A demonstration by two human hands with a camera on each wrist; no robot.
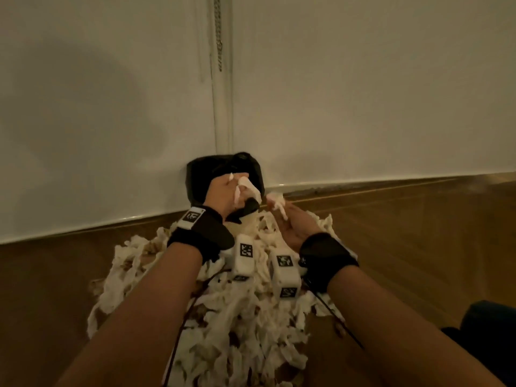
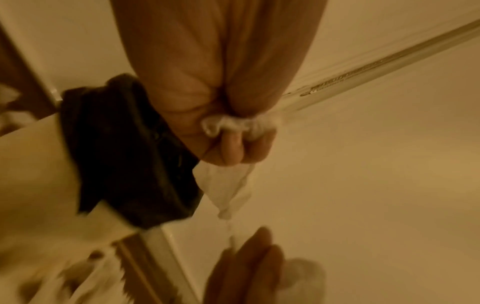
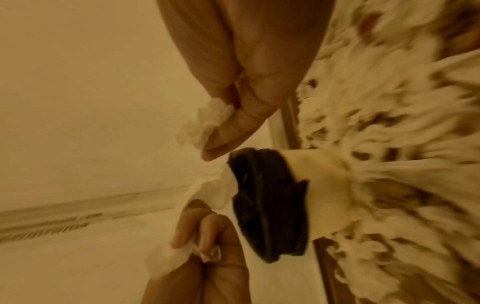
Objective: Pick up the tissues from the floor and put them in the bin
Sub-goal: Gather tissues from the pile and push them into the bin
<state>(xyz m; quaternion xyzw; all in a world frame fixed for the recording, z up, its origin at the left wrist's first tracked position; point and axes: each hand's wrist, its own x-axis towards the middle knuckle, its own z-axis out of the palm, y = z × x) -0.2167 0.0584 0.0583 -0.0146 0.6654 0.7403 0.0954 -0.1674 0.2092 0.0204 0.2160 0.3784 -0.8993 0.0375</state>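
Note:
A small cream bin lined with a black bag (image 1: 201, 174) stands against the white wall. My left hand (image 1: 227, 189) is raised over its mouth and grips a white tissue (image 1: 247, 187) in a fist; in the left wrist view the tissue (image 2: 226, 189) hangs below the curled fingers (image 2: 233, 148). My right hand (image 1: 282, 212) is just right of the bin and pinches another crumpled tissue (image 1: 275, 202), seen in the right wrist view as a tissue (image 3: 205, 123) held by the fingertips (image 3: 228, 139). A big pile of white tissues (image 1: 229, 317) covers the floor under my forearms.
The wooden floor (image 1: 405, 241) meets the white wall (image 1: 363, 107) behind the bin. A vertical white trim with a hanging chain (image 1: 219, 37) runs up the wall above the bin. A dark object (image 1: 491, 331) sits at the lower right edge.

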